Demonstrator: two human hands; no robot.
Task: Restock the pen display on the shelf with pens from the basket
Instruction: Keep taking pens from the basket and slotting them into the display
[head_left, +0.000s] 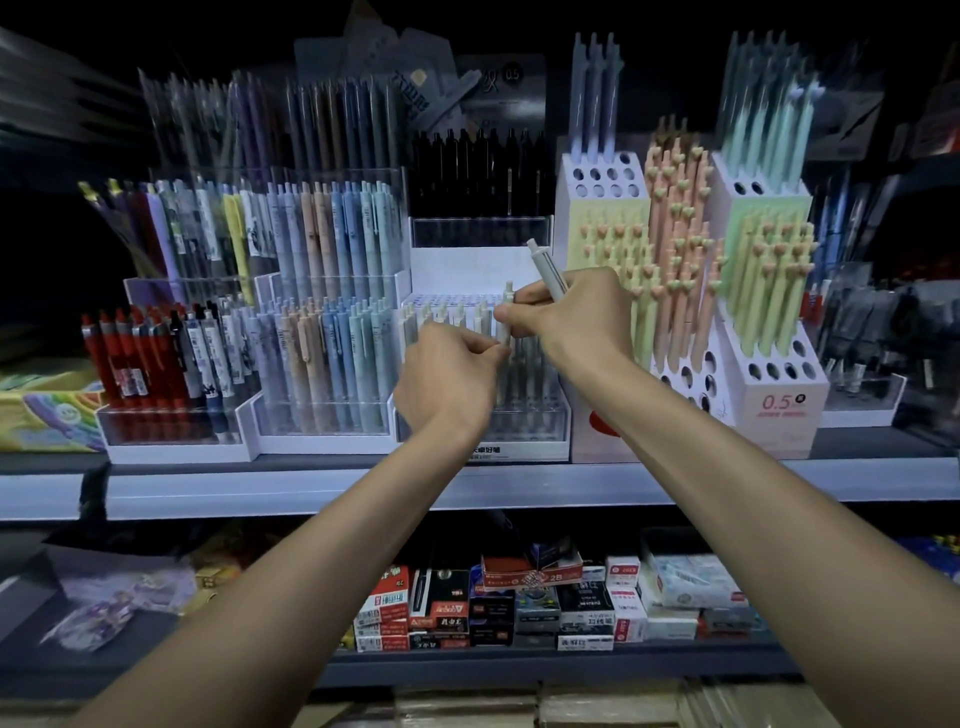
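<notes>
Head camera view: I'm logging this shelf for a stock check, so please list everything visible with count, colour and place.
White tiered pen display with clear front: one, shelf centre, front row holds pale pens.
Upright pale grey pen: one, over that display, pinched by both hands.
Tilted pale grey pen: one, gripped in right hand.
Red pens: several, left display.
Pastel blue and peach pens: many, left of centre.
Black pens: many, behind centre.
Heart-topped pens: many, yellow, peach, green, holed white blocks at right.
Small boxes: many, red, black, white, lower shelf.
Left hand: low on upright pen.
Right hand: higher up.
</notes>
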